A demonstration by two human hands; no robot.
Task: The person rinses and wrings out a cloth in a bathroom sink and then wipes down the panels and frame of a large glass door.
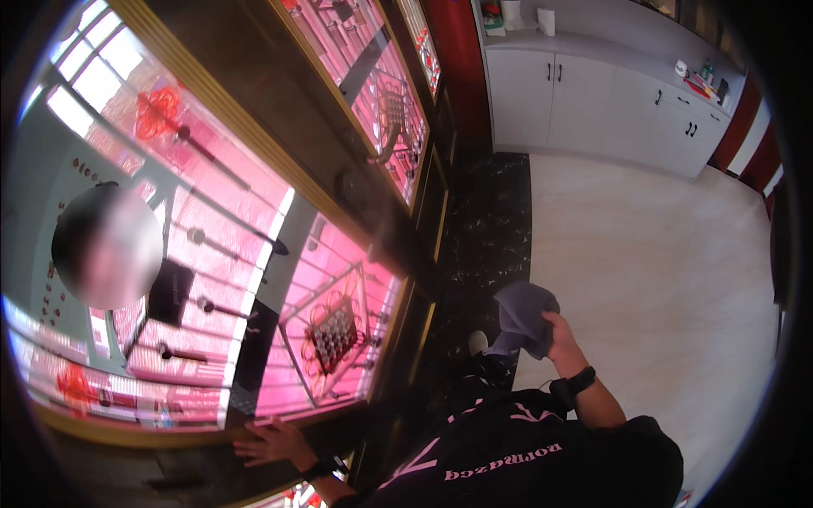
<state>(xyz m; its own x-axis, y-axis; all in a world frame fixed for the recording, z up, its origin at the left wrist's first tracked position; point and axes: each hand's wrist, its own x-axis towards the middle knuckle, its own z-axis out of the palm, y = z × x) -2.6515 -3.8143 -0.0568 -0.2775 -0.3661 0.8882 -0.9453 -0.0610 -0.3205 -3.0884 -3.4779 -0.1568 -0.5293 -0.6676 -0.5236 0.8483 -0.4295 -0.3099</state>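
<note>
My right hand (560, 338) grips a folded grey cloth (524, 317), which hangs over the border between the black marble floor strip and the pale floor. On the other side, my left hand (276, 442) lies with spread fingers against the dark frame (216, 454) of a glazed door, just below its gold trim. Nothing shows in that hand. Beside it is the door's large glass pane (317, 267), lit pink from behind, with a metal grille and a red knot decoration (157, 113) visible in the pane. A door handle (389, 146) sticks out farther up.
White cabinets (581, 101) with black handles line the far wall, with small items on the counter. Black marble (489, 216) borders the pale floor (635, 254). A shoe (478, 343) is below the cloth. A blurred head (108, 247) appears in the glass.
</note>
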